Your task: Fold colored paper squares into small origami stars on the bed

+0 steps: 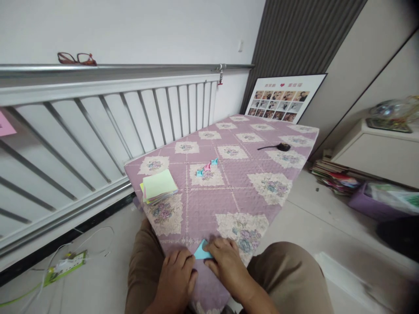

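Observation:
A small light-blue paper (200, 252), folded into a triangle, lies at the near end of the cloth-covered table. My right hand (227, 264) grips its right side, thumb and fingers closed on the edge. At the paper's left corner, my left hand (178, 272) has its fingers bent and closed together, the fingertips on that corner. Part of the paper is covered by my right fingers. Further up the table stand small folded paper pieces, two blue and one pink (207, 167). To the left sits a stack of square coloured paper sheets (159, 185), pale green on top.
The table has a purple floral cloth (209, 203). A black round object with a strap (283, 147) lies toward its right. A radiator (157, 113) runs along the left, with glasses (77, 58) above. A photo board (284, 98) leans behind; a power strip (67, 266) is on the floor.

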Available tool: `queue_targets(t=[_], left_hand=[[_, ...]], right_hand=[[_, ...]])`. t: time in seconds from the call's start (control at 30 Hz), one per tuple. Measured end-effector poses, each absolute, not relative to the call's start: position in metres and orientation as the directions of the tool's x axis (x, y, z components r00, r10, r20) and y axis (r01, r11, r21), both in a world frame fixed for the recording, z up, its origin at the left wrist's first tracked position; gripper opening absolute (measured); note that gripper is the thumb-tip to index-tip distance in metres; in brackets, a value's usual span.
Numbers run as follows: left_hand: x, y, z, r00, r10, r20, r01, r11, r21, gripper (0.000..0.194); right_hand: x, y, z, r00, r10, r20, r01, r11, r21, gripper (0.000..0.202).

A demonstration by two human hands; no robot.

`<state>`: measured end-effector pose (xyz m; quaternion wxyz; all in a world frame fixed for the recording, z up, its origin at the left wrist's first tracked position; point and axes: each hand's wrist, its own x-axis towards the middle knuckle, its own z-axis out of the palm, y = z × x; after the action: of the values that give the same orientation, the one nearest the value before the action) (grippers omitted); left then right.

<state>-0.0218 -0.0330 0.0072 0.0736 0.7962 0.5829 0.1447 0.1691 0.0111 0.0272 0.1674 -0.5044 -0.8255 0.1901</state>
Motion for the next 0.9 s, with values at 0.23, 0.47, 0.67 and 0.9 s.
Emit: queue_targets(t=[0.23,0.47,0.67,0.9], left_hand=[[-0.027,0.004,0.025,0.417,0.908,-0.028,0.863,-0.386,0.327,0.009],[-0.033,0.010,0.009,0.587,0.809,0.022,0.808,-0.588,0.046,0.009],[-0.036,0.008,0.004,0.653,0.735,0.180,0.752,-0.658,-0.043,0.015],[-0.035,0.018,0.026,0.643,0.726,0.244,0.752,-0.659,-0.018,0.016]], right_hand=[[0.170,0.022,0.036,-0.470,0.882,0.009,0.783,0.422,-0.456,0.020],[0.168,0.019,0.026,-0.510,0.853,0.107,0.794,0.515,-0.324,0.013],[0.165,0.019,0.030,-0.571,0.808,0.144,0.775,0.588,-0.231,0.009],[0.159,0.021,0.034,-0.590,0.779,0.212,0.785,0.615,-0.074,0.010]])
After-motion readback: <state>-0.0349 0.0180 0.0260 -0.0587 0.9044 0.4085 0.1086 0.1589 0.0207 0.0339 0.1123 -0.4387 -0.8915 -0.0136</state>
